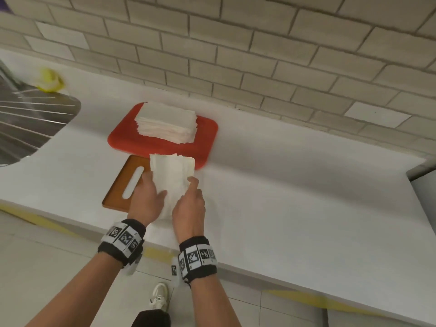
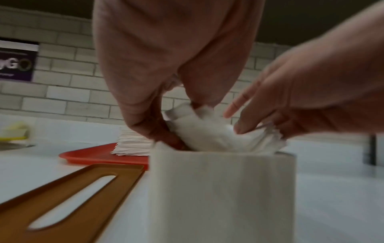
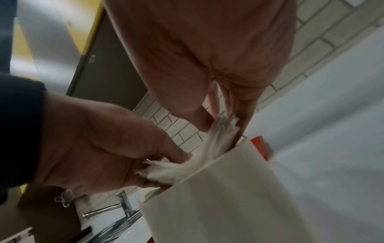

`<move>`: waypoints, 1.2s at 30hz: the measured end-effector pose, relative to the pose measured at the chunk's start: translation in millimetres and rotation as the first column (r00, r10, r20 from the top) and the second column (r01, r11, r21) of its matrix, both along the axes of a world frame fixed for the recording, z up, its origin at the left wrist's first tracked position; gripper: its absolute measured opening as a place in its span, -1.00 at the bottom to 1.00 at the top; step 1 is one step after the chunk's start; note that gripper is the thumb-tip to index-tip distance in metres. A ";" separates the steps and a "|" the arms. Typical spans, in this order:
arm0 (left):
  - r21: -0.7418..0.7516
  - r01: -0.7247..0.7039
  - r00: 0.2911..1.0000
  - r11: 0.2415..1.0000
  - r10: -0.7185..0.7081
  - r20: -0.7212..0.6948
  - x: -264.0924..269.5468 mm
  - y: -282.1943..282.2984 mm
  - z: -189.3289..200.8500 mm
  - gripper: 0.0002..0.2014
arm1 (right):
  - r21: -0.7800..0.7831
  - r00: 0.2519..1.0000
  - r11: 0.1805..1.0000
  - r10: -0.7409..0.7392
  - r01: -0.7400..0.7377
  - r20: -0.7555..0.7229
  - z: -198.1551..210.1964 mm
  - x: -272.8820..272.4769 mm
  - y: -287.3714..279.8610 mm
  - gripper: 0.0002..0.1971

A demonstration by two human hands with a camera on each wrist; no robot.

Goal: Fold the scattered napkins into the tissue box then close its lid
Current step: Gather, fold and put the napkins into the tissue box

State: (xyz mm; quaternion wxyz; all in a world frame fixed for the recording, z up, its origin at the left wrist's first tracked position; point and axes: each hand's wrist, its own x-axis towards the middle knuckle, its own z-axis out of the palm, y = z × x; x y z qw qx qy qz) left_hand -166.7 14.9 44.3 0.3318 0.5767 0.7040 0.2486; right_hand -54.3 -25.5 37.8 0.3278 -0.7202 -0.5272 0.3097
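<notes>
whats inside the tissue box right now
A bunch of napkins sticks out of the tissue box; both hands grip it. The box's depth is hidden.

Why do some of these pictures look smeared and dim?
Head view: brightly lit, tile lines bowed by the wide lens. Left wrist view: dim, the right hand motion-blurred over the napkins. Right wrist view: tilted, the tissue box soft.

The napkins (image 1: 171,172) look like soft, matt white paper, crumpled at the edges. The tissue box (image 2: 220,194) has smooth, matt off-white walls. The lid (image 1: 122,185) looks like smooth brown wood, the tray (image 1: 125,140) glossy red plastic, the counter (image 1: 306,185) smooth white.
</notes>
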 end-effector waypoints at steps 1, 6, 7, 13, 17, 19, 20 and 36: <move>0.002 0.035 0.999 0.999 -0.035 -0.007 -7.8 5.9 -6.2 -0.37 | -0.020 0.998 1.000 0.001 0.000 0.055 -1.4 -6.9 2.6 -0.41; 0.035 0.193 0.981 0.981 -0.193 0.009 -33.9 30.8 -26.8 -0.36 | -0.024 0.976 0.994 -0.103 0.109 0.193 -13.8 -26.1 10.3 -0.47; 0.032 0.237 0.972 0.971 -0.237 -0.002 -37.0 32.8 -29.0 -0.35 | -0.035 0.972 0.993 -0.103 0.113 0.213 -15.8 -28.6 9.1 -0.48; 0.303 0.419 0.872 0.856 -0.286 -0.398 -60.2 47.8 -4.6 -0.39 | 0.073 0.896 0.996 -0.069 0.041 0.439 -16.9 -27.4 11.7 -0.56; 0.153 0.707 0.676 0.690 -0.598 -0.430 -44.1 101.7 -1.1 -0.64 | 0.071 0.826 0.968 0.166 -0.240 0.538 -16.8 -30.2 32.0 -0.69; -0.132 0.804 0.485 0.579 -0.769 -0.416 -31.6 118.3 -10.8 -0.56 | -0.064 0.794 0.934 0.333 -0.351 0.509 -29.5 -32.4 30.9 -0.62; -0.248 0.816 0.396 0.523 -0.817 -0.420 -26.9 121.4 -17.2 -0.50 | -0.130 0.770 0.913 0.396 -0.386 0.499 -35.4 -32.6 26.7 -0.55; -0.597 0.708 0.121 0.378 -0.897 -0.424 7.4 138.6 -57.2 0.03 | -0.534 0.403 0.673 0.737 -0.511 0.543 -41.0 -40.3 37.4 -0.63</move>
